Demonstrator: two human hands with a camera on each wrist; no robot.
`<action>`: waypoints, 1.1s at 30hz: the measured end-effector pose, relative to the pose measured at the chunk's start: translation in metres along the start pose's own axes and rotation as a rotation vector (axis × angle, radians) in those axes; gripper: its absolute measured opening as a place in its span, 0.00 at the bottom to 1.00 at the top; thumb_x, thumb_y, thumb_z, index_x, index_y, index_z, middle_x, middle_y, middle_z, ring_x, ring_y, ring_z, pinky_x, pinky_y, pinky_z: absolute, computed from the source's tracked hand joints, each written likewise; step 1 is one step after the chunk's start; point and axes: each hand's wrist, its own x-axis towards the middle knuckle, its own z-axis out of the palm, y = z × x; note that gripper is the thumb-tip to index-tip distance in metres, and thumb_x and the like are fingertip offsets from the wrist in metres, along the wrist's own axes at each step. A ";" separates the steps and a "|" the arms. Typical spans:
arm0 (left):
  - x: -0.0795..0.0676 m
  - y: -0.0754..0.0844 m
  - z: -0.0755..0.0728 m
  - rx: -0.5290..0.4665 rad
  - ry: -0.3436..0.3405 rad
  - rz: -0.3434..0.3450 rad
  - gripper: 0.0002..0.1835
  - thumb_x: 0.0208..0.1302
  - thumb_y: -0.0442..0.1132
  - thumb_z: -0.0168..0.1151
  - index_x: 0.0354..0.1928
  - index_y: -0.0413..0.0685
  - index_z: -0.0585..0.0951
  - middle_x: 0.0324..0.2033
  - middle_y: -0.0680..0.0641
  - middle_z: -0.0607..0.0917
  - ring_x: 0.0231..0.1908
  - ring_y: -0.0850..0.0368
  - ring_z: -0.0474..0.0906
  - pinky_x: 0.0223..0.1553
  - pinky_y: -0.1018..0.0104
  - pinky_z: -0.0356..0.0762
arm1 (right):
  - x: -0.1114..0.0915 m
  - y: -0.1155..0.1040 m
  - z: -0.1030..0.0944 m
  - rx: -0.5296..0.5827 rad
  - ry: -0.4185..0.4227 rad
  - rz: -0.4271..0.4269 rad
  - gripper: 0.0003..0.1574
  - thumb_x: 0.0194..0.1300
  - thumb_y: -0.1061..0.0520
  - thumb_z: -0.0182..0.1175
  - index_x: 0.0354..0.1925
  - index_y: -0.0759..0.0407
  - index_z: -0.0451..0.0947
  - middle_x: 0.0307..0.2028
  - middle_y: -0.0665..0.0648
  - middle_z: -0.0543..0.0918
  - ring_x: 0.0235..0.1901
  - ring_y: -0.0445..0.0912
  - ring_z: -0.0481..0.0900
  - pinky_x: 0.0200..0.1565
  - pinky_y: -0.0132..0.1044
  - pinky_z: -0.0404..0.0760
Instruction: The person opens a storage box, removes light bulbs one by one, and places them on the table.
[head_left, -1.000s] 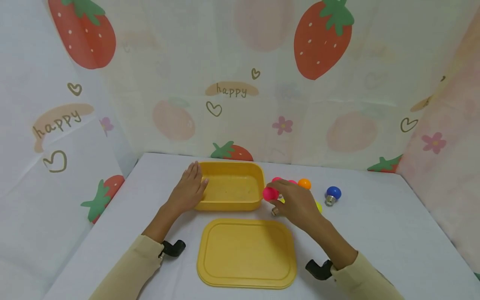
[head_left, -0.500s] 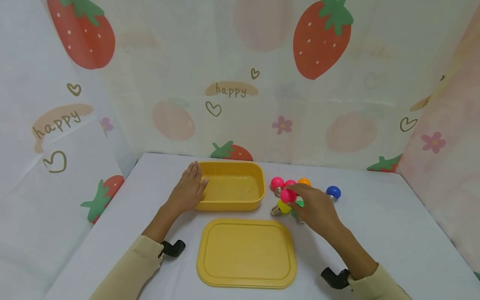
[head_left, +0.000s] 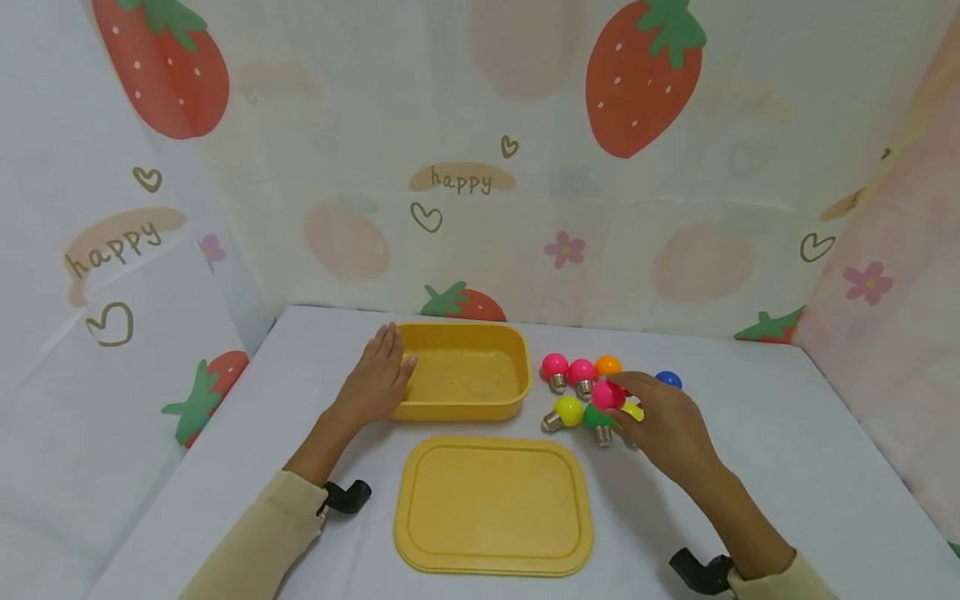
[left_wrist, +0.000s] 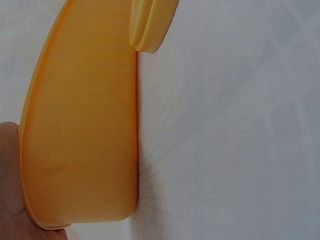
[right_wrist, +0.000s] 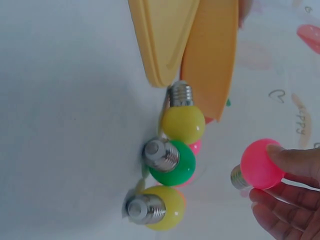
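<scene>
My right hand pinches a pink light bulb by its round globe, thumb on one side and fingers on the other. Its metal screw base points away from the palm in the right wrist view. Below and beside it, a green bulb and a yellow bulb lie on the table. A second yellow bulb is partly covered by the right hand in the head view. My left hand rests with straight fingers over the left rim of a yellow plastic box, whose inside looks bare.
Two more pink bulbs and an orange bulb lie behind the front row. Farther right is a blue bulb, partly behind the right hand. A flat yellow lid lies in front of the box on the white tablecloth.
My right hand has moved right with the pink bulb, from beside the box's right end to over the green and yellow bulbs. The left hand and box stay put.
</scene>
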 end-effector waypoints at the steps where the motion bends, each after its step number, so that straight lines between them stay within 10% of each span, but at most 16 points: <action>1: 0.000 0.000 0.000 -0.001 -0.001 0.000 0.36 0.84 0.49 0.35 0.75 0.21 0.48 0.77 0.27 0.45 0.78 0.34 0.38 0.76 0.42 0.39 | -0.001 0.002 -0.001 -0.003 0.005 -0.002 0.32 0.54 0.61 0.78 0.58 0.62 0.82 0.51 0.61 0.87 0.43 0.57 0.86 0.40 0.50 0.87; 33: -0.001 -0.001 0.000 0.006 0.005 -0.001 0.36 0.84 0.49 0.36 0.75 0.22 0.48 0.77 0.28 0.46 0.78 0.35 0.38 0.76 0.43 0.40 | -0.030 0.062 -0.016 -0.036 -0.058 0.028 0.36 0.53 0.62 0.79 0.61 0.56 0.82 0.42 0.60 0.89 0.35 0.57 0.86 0.36 0.50 0.87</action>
